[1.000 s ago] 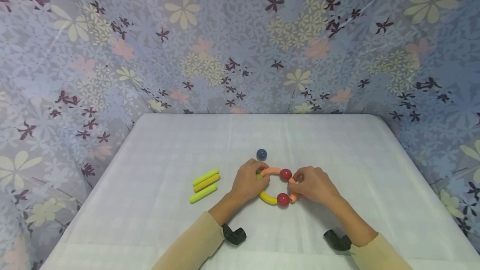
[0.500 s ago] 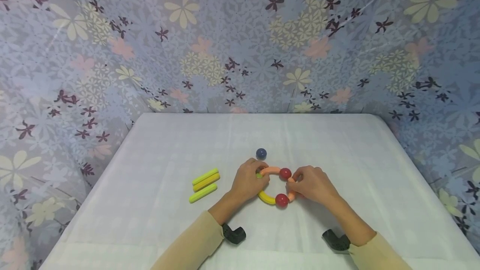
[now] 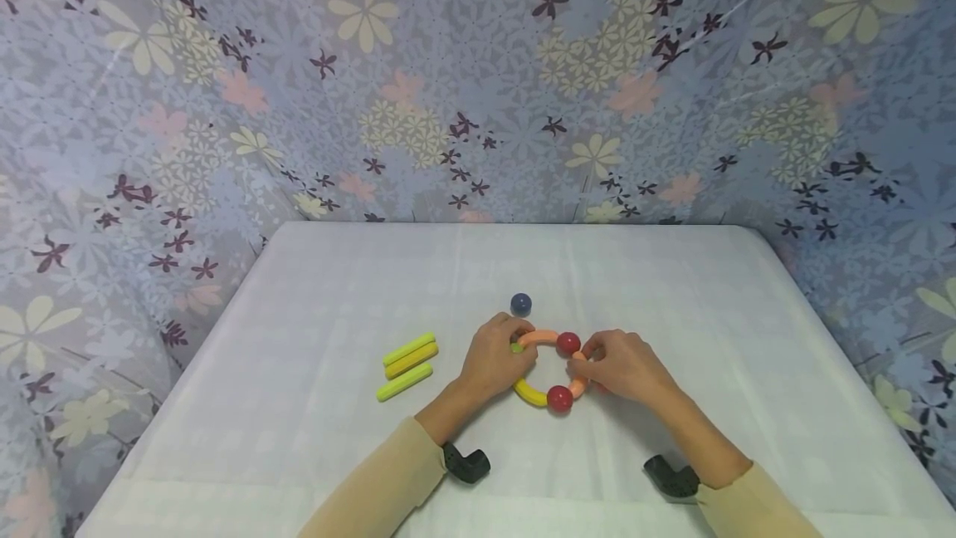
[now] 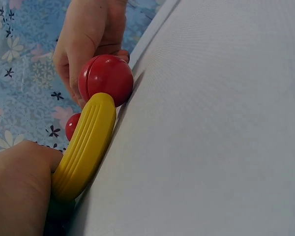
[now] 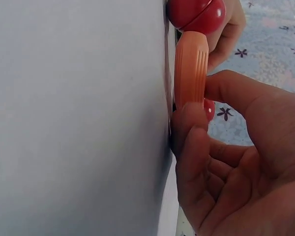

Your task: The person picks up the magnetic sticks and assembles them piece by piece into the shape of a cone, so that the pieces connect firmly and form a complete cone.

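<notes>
Right hand (image 3: 627,364) pinches a curved orange rod (image 5: 191,69) between thumb and fingers, at the right side of a ring of pieces on the tabletop (image 3: 358,272). The left hand (image 3: 496,362) curls its fingers round a green ball (image 3: 517,348) at the ring's left side. The near red ball (image 3: 559,399) touches both that rod and a curved yellow rod (image 4: 86,147). Across the far side, another orange rod (image 3: 543,337) meets the far red ball (image 3: 568,344). Beyond the ring sits a blue ball (image 3: 521,304).
</notes>
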